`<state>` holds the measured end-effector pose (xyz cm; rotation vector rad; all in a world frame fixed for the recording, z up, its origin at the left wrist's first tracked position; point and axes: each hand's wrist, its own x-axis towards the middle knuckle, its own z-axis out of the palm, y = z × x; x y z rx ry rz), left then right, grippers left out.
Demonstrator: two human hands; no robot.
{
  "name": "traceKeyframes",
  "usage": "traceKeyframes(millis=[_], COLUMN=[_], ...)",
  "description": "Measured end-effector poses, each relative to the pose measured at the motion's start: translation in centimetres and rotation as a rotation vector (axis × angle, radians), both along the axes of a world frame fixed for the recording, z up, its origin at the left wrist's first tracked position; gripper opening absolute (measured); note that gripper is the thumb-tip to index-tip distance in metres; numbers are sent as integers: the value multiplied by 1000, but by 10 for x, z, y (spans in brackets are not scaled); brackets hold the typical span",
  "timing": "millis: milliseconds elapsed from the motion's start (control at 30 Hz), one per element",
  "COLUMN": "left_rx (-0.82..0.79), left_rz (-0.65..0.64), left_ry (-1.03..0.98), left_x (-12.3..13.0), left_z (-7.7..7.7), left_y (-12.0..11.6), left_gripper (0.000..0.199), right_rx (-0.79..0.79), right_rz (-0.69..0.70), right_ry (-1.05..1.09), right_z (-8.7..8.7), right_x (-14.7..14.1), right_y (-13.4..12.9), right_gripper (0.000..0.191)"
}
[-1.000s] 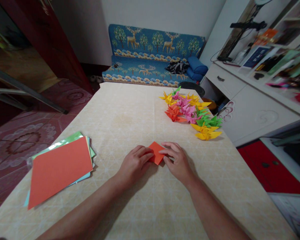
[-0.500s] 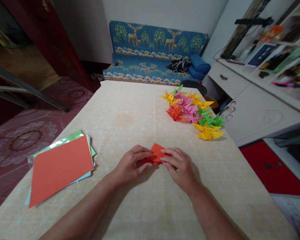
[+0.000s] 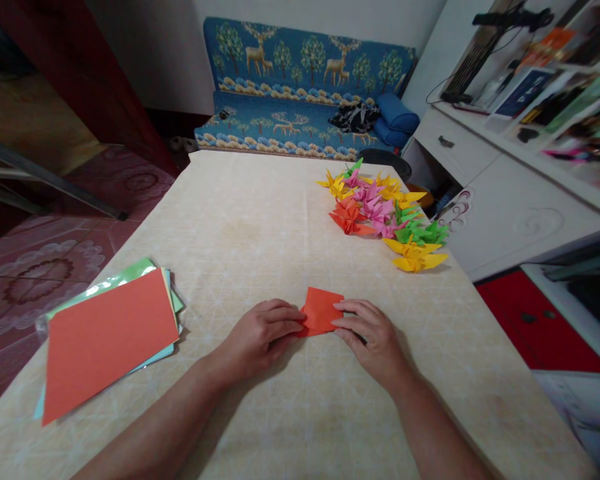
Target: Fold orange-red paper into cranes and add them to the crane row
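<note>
A small folded piece of orange-red paper (image 3: 323, 309) lies on the table between my two hands. My left hand (image 3: 263, 333) has its fingertips closed on the paper's left edge, covering part of it. On the opposite side, my right hand (image 3: 373, 337) pinches the right edge, with the thumb below and the fingers over the top. The folded layers show at the lower left of the paper. Both wrists rest low over the tablecloth (image 3: 260, 427).
To the left lies a stack of coloured sheets (image 3: 110, 340), orange-red on top, with a clear wrapper. Several folded paper cranes (image 3: 380, 210) in yellow, pink, green and red sit at the far right. Beyond the table stand a blue patterned sofa (image 3: 280, 113) and a white cabinet (image 3: 520, 200).
More of the folded paper shows now, as my hands have drawn slightly apart along its edges. The whole view has shifted a little.
</note>
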<state>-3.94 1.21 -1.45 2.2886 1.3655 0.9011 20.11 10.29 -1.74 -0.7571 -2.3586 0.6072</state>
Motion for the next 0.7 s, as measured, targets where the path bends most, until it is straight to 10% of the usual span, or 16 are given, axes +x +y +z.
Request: traceKeyframes(millis=[700], left_rx=[1], left_rz=[26], left_ry=[-61], left_x=[4], left_z=[0], left_y=[3], left_gripper=[30], right_rx=[-32], right_rz=[-279], right_ry=[26], right_z=[-7], right_x=[-26], right_y=[0], right_gripper=[14])
